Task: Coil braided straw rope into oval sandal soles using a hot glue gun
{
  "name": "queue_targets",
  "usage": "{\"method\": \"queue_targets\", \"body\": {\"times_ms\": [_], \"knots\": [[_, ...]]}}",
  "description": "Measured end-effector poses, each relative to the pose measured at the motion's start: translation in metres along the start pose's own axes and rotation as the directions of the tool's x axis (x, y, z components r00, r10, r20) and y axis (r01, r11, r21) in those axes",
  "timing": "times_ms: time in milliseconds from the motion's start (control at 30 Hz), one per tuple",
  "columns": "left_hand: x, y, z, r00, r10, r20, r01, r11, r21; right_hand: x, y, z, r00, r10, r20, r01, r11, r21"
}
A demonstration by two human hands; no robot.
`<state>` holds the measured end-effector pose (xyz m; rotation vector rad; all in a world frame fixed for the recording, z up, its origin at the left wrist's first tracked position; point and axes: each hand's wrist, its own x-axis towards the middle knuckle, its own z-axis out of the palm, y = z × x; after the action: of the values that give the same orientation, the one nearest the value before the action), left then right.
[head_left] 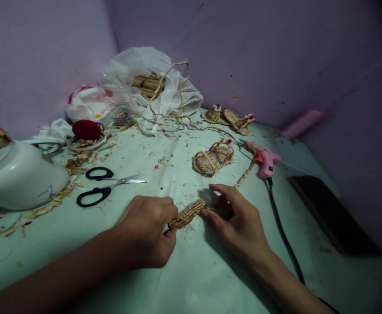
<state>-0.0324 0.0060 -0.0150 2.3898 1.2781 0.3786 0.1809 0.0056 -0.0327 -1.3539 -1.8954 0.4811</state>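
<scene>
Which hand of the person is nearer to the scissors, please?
Left. The left hand is just to the right of the scissors and closer to the person; the right hand is much farther right, beyond the braided piece.

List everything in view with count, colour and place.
Table: one, pale green, throughout
Walls: two, lilac, behind
Plastic bag: one, whitish, back centre
Dried strips: several, tan, in bag
Small bits: many, multicoloured, beside bag
Package: one, white-red, back left
Yarn ball: one, red, back left
Container: one, white, left edge
Scraps: many, tan, mostly left
Scissors: one, black-handled, left of centre
Cord: count unclear, tan, back to right
Woven slippers: two, tan, back right
Woven soles: apparently two, tan, centre
Glue gun: one, pink, right
Cable: one, black, from glue gun
Roll: one, pink, back right
Slab: one, black, far right
Woven piece: one, tan, front centre
Left hand: one, at woven piece's left end
Right hand: one, at its right end
</scene>
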Motion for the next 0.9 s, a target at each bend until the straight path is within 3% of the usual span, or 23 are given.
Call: {"method": "queue_targets", "body": {"times_ms": [133, 300, 733, 900], "knots": [[0.000, 0.000, -0.008, 0.997, 0.036, 0.063, -0.039, 0.998, 0.045, 0.000, 0.004, -0.005, 0.983, -0.065, 0.172, 0.080, 0.994, -0.080], [0.001, 0.001, -0.019, 0.989, 0.008, 0.148, -0.014, 0.999, 0.043, -0.005, 0.004, -0.005, 0.978, -0.101, 0.184, 0.121, 0.988, -0.100], [0.005, 0.002, -0.004, 0.998, 0.060, -0.037, -0.059, 0.998, 0.008, -0.012, 0.001, -0.006, 0.980, -0.135, 0.147, 0.149, 0.985, -0.088], [0.008, 0.005, -0.003, 0.993, 0.117, -0.024, -0.114, 0.989, 0.098, -0.012, 0.001, -0.007, 0.980, -0.108, 0.169, 0.117, 0.992, -0.046]]}}
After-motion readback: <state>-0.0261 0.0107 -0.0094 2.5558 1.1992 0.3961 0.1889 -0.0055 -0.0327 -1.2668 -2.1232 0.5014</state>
